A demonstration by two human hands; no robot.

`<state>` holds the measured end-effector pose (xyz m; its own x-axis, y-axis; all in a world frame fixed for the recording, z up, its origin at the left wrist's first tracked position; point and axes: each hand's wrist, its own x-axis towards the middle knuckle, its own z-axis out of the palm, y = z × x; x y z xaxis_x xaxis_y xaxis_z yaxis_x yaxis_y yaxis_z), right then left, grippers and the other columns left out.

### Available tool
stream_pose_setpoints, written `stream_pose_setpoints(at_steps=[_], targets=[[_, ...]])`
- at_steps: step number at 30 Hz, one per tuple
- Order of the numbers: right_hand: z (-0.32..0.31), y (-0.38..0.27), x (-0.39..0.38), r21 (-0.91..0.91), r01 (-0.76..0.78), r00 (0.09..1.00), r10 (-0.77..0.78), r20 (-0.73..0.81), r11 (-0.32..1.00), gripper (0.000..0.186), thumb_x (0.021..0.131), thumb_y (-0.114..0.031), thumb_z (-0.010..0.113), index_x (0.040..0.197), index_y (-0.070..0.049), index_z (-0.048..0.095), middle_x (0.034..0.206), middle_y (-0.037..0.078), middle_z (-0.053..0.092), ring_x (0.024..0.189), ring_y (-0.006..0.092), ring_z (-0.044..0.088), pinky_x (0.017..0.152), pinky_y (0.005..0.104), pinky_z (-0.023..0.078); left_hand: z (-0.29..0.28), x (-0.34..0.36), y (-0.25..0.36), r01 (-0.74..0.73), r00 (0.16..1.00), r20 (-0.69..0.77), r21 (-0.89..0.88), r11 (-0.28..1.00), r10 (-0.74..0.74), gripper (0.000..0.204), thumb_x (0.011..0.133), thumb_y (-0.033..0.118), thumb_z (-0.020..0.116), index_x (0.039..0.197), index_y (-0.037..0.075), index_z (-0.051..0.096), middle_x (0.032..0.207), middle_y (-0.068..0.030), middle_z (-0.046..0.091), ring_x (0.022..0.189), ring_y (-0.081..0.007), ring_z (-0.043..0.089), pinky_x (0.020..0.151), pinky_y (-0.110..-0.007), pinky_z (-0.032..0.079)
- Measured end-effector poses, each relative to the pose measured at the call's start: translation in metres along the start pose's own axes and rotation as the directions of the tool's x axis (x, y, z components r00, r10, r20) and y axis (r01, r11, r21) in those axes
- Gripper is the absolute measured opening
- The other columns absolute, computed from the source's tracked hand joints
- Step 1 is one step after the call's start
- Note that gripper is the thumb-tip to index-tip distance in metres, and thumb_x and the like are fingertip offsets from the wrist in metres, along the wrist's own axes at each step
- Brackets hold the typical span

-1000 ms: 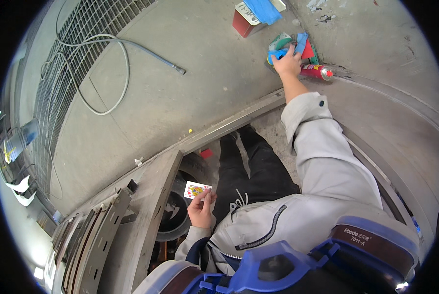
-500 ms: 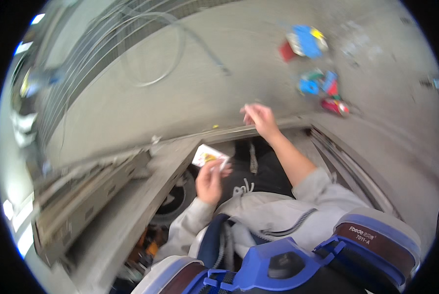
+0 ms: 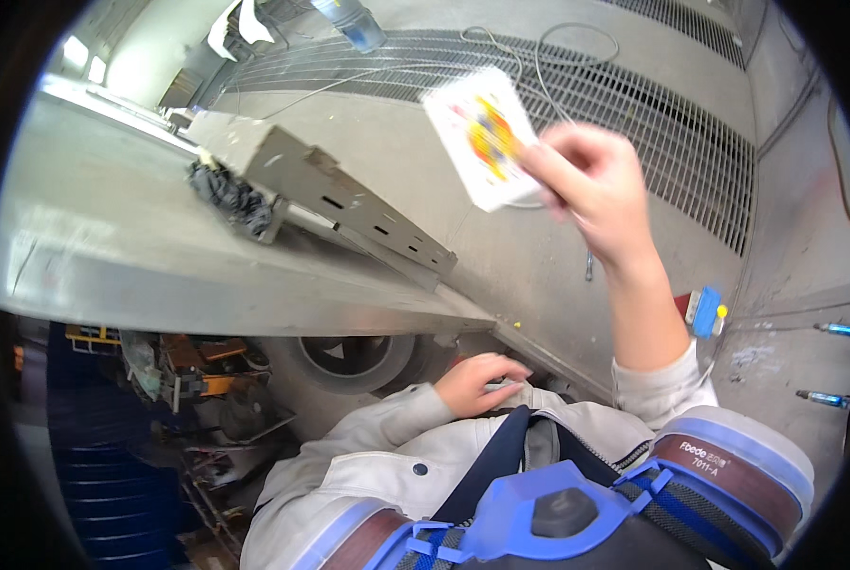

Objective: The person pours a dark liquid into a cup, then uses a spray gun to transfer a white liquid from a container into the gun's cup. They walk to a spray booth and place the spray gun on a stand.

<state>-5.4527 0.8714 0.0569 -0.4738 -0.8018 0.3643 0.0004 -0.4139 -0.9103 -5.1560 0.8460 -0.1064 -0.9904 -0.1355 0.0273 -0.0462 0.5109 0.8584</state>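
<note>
My right hand (image 3: 591, 185) is raised in front of me, closed with thumb and fingers on a white playing card (image 3: 482, 138). A blurred yellow, blue and red picture shows on the card's face. Whether there is one card or a thin stack I cannot tell. Close to my waist, my left hand (image 3: 483, 384) holds nothing. Its fingers are loosely bent, with a gap between them and the thumb.
On the left a grey metal ledge (image 3: 150, 271) bears a slotted metal rail (image 3: 349, 204) and dark crumpled material (image 3: 230, 198). Below it are a tyre (image 3: 358, 366) and a cluttered rack (image 3: 221, 380). A floor grating (image 3: 634, 119), hose (image 3: 544, 66) and bucket (image 3: 354, 24) lie beyond.
The card has passed from my left hand to my right, which has lifted it up. My left hand has come down to my waist. The view has swung to the left.
</note>
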Motion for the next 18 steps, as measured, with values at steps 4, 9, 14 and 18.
stream_pose_setpoints(at_steps=[4,9,14,18], targets=[[0.107,-0.048,0.124,-0.236,0.145,0.946,-0.065,0.317,0.961,0.045,0.091,-0.046,0.084,0.09,-0.001,0.082,0.07,0.001,0.067,0.062,0.0083,0.06,0.058,0.0268,0.047,-0.018,-0.055,0.002,0.329,0.923,-0.137,-0.211,0.921,-0.361,0.026,0.101,0.014,0.07,0.125,0.005,0.074,0.117,-0.0141,0.076,0.106,-0.0279,0.074,0.093,-0.036,0.058],[0.181,-0.049,0.174,-0.586,0.196,0.907,0.082,0.413,0.787,0.057,0.085,-0.06,0.085,0.088,-0.003,0.081,0.074,0.004,0.065,0.072,0.0121,0.061,0.065,0.0274,0.045,-0.031,-0.099,0.001,0.313,0.898,-0.293,-0.095,0.945,-0.327,0.023,0.101,0.011,0.072,0.122,0.005,0.075,0.116,-0.0124,0.076,0.101,-0.0236,0.074,0.088,-0.034,0.059],[0.166,-0.061,0.17,-0.606,0.232,0.957,-0.065,0.284,0.761,0.058,0.092,-0.057,0.08,0.104,-0.001,0.08,0.088,0.003,0.069,0.081,0.0133,0.062,0.074,0.0296,0.05,-0.026,-0.147,-0.01,0.306,0.786,-0.535,-0.101,0.947,-0.311,0.023,0.1,0.016,0.074,0.12,0.007,0.076,0.111,-0.0121,0.077,0.093,-0.0246,0.075,0.078,-0.034,0.06],[0.125,-0.138,0.102,0.459,0.643,0.575,-0.782,0.239,0.613,0.036,0.104,-0.039,0.062,0.116,-0.005,0.069,0.094,0.009,0.065,0.08,0.0156,0.061,0.066,0.0295,0.051,0.004,-0.19,-0.02,0.477,0.627,-0.646,-0.123,0.87,-0.435,0.022,0.099,0.018,0.073,0.118,0.008,0.075,0.113,-0.0134,0.077,0.099,-0.0315,0.075,0.084,-0.039,0.06]])
